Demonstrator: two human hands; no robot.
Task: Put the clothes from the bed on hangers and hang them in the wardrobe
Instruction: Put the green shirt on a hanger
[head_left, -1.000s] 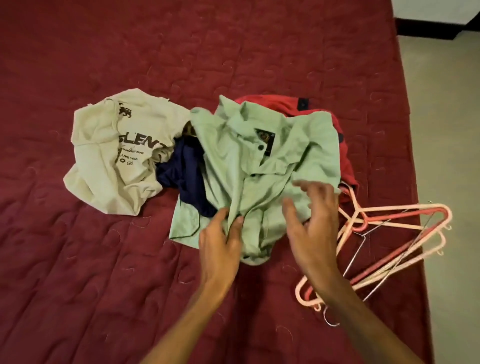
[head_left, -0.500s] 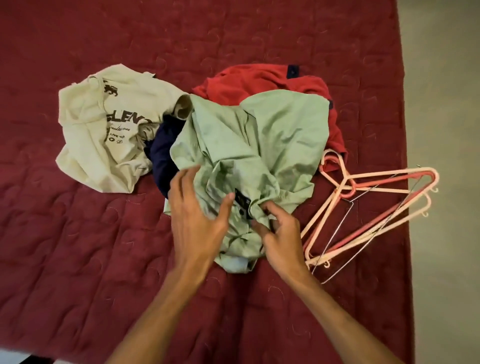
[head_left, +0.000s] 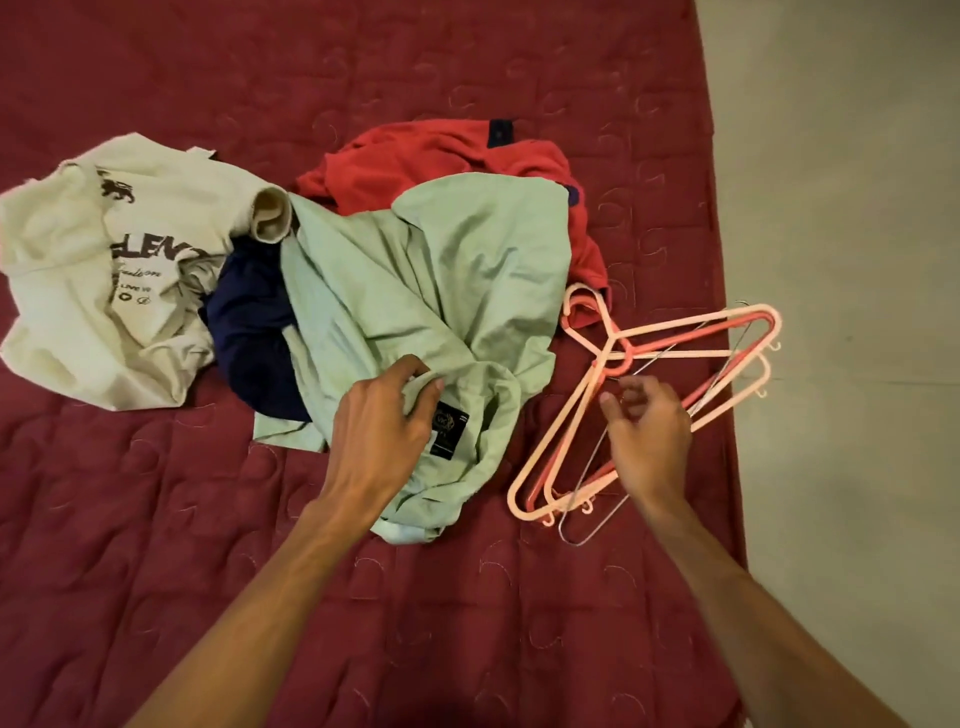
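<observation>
**Green shirt gripped, other hand at the hangers**

The left hand (head_left: 384, 431) clutches the green shirt (head_left: 431, 280) near its black label, fingers curled into the cloth. The shirt lies crumpled on the bed (head_left: 467, 597), overlapping a navy garment (head_left: 249, 322) and a red shirt (head_left: 415, 156). The right hand (head_left: 647, 431) is over the hangers (head_left: 691, 325), fingers loosely curled; whether they pinch one, I cannot tell.

Your left hand (head_left: 382, 431) grips the green shirt (head_left: 441, 270) beside its black collar label (head_left: 449, 423), bunching cloth on the bed (head_left: 467, 623). Your right hand (head_left: 647, 434) hangs, fingers curled, over the pink hangers (head_left: 691, 332) and a wire hanger (head_left: 592, 530); whether it pinches anything is unclear. A cream T-shirt (head_left: 67, 270), navy garment (head_left: 249, 317) and red garment (head_left: 415, 156) touch the shirt.
</observation>
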